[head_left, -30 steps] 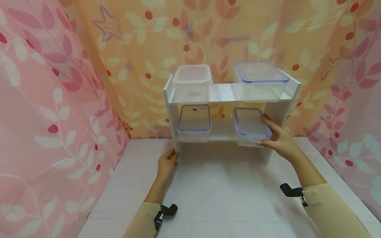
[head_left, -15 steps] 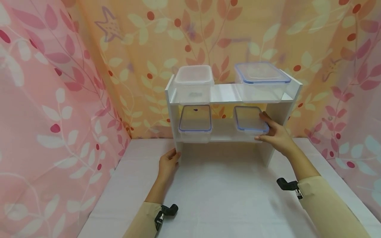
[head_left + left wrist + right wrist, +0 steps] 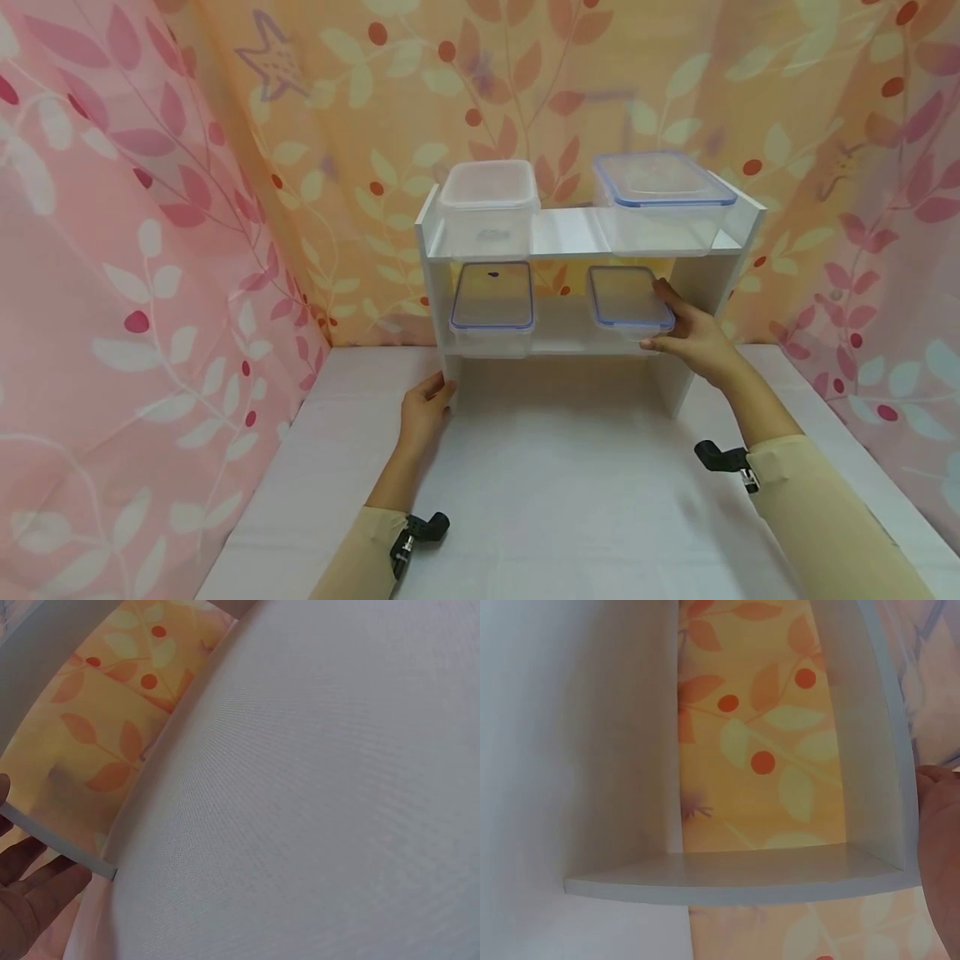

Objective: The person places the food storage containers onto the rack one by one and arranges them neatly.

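Observation:
My right hand (image 3: 696,337) grips the front right corner of a clear food container (image 3: 628,308) with a blue-edged lid, on the lower shelf's right side. The thumb is low at the front and the fingers are along the side. In the right wrist view, that hand (image 3: 941,832) shows beside the shelf board (image 3: 877,750); the container is hidden there. My left hand (image 3: 423,414) pinches the lower left side panel of the white shelf unit (image 3: 570,232). In the left wrist view, the panel (image 3: 64,846) passes between thumb and fingers of this hand (image 3: 37,900).
Another blue-lidded container (image 3: 491,304) sits at the lower shelf's left. Above stand a white-lidded container (image 3: 489,208) on the left and a larger blue-rimmed one (image 3: 666,204) on the right. A white cloth (image 3: 555,500) covers the table; patterned curtains (image 3: 360,125) surround it.
My right hand has pushed the lower right container back, deeper into the shelf and slightly left. Its front edge now lines up with the shelf's front. The left hand stays on the panel.

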`<state>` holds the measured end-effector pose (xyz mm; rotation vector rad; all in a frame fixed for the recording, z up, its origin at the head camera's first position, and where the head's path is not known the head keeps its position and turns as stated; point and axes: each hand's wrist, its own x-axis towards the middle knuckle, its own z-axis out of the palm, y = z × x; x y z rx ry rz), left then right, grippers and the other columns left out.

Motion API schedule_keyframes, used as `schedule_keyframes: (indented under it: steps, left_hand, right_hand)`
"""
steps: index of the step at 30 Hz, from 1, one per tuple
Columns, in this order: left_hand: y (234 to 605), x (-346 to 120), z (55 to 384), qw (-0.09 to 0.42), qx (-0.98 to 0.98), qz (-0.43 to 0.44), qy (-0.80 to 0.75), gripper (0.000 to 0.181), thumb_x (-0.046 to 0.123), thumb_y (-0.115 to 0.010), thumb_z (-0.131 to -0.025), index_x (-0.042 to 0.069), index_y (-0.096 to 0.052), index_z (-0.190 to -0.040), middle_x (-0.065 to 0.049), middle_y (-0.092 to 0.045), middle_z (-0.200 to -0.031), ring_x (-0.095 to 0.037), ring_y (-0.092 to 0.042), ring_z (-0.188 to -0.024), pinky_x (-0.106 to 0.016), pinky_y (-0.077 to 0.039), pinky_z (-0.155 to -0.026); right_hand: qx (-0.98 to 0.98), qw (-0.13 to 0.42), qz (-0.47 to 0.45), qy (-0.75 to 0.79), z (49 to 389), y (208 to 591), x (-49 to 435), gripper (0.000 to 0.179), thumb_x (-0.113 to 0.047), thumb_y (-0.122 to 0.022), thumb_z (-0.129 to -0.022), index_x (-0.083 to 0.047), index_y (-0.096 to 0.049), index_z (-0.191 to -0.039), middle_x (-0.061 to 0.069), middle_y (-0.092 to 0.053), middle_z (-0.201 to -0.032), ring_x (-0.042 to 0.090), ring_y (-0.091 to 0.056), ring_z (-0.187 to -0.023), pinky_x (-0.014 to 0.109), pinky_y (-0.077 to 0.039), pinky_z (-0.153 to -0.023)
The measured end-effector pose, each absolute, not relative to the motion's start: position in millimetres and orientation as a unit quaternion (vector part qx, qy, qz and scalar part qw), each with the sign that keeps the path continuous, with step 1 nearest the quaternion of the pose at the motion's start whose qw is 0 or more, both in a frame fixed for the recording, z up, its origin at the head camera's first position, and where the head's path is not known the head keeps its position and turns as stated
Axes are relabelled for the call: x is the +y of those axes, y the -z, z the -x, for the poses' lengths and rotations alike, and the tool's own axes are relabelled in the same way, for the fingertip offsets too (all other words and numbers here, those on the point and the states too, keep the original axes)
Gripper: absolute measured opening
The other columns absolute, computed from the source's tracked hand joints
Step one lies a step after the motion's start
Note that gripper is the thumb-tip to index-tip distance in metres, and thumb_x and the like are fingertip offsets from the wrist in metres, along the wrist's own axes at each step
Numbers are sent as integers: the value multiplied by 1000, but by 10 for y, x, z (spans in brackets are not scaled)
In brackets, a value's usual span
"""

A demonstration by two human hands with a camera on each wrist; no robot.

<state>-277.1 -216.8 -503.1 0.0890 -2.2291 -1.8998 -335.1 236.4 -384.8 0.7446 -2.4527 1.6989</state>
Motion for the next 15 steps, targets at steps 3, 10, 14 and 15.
schedule_keyframes:
  steps: [3,10,14,15]
  left_hand:
    - [5113,-2176,2831,111,-755,-36,645,47,30,-71,-99,7,-63,-140,-12,-67,-137,-28,-65,-116,-54,-57,-95]
    - [5120,-2189,2839,115,-755,-39,644,46,30,-71,-98,10,-65,-139,-10,-67,-136,-28,-65,-115,-53,-58,-95]
    - [5131,-2198,2837,115,-760,-40,638,46,31,-71,-98,10,-65,-138,-10,-68,-135,-27,-66,-114,-52,-59,-93]
    - [5134,-2201,2837,117,-762,-40,636,45,30,-71,-99,10,-65,-139,-11,-68,-135,-27,-66,-113,-52,-59,-92]
  right_hand:
    - [-803,15,-241,-544,3377,3819,2370,101,-2,-76,-91,-21,-10,-165,12,1,-173,48,-40,-136,10,-51,-88]
    - [-795,-20,-253,-552,3413,3805,2389,100,-1,-73,-93,-20,-7,-166,9,8,-173,27,-46,-127,13,-52,-91]
    - [-787,-35,-251,-563,3410,3815,2392,101,0,-72,-94,-22,-6,-166,11,2,-172,22,-47,-127,14,-53,-92]
    - [-786,-36,-251,-564,3405,3817,2392,101,0,-72,-94,-23,-6,-166,13,-1,-172,21,-47,-127,14,-53,-92]
